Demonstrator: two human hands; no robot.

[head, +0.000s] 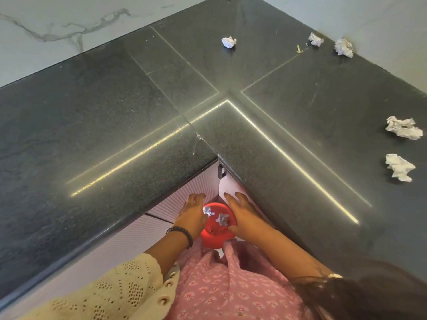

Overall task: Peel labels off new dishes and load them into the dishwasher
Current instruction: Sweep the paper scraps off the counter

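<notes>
Dark granite countertop (115,125) corner, crumpled paper wads (403,130) far right. Red dish (216,227) held low, near edge, between spread left hand (193,215) and right hand (242,218). Risk: loose scraps (221,219) on it fall off, or open-fingered hold lets dish slip.

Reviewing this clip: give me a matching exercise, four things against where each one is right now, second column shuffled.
Things:
1. red dish
2. beaded bracelet
3. five crumpled paper balls
4. two small paper scraps

Places:
A. on the left wrist
B. spread over the dark counter, far and right
C. between the left hand and right hand, below the counter's inner corner
D. lying on the red dish

Pairs: 1-C, 2-A, 3-B, 4-D
</notes>
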